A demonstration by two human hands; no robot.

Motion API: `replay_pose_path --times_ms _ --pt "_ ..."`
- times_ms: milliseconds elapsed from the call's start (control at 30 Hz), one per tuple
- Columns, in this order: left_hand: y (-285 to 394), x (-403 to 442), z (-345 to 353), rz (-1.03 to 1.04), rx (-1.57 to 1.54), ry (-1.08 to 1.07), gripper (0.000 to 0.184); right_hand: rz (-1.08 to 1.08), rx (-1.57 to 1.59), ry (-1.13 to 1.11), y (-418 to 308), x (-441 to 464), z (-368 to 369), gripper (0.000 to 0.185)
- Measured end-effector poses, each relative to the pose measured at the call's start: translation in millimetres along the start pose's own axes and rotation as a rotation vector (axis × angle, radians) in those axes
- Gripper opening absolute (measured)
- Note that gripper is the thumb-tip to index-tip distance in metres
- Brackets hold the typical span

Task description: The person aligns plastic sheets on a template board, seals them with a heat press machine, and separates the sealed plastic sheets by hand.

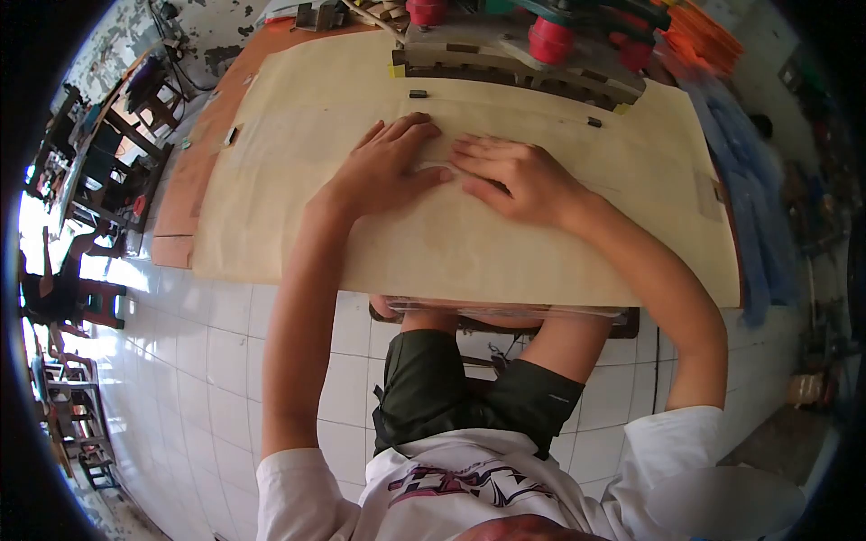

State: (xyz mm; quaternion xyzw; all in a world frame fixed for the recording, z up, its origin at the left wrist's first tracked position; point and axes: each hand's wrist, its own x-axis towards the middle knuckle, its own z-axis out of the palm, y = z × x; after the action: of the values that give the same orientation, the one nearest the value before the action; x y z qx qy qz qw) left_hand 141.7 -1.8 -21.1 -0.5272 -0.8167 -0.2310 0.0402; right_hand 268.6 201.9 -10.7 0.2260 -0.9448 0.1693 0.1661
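My left hand (383, 167) lies palm down on a pale yellow sheet (361, 252) that covers the tabletop, thumb apart from the fingers. Beside it, my right hand (523, 176) rests on the same sheet, fingers stretched out toward the left hand. A small gap separates the two hands. Something thin and whitish shows faintly between them, too indistinct to name. Beyond the hands sit two small dark blocks, one on the left (418, 94) and one on the right (594, 122). What lies under my palms is hidden.
A machine with a slotted metal base (514, 68) and red knobs (550, 41) stands at the table's far side. Orange material (702, 41) and blue cloth (744, 180) lie to the right. Another person (54, 279) sits at the far left, near workbenches and stools.
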Motion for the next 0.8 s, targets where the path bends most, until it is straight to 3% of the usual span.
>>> replay_pose_path --times_ms 633,800 --pt "2 3 -6 0.026 0.039 -0.041 0.058 0.182 0.004 0.021 -8 -98 -48 0.034" --pt "26 2 -17 -0.040 0.229 -0.170 0.054 0.204 0.003 0.050 -5 -111 -52 0.032"
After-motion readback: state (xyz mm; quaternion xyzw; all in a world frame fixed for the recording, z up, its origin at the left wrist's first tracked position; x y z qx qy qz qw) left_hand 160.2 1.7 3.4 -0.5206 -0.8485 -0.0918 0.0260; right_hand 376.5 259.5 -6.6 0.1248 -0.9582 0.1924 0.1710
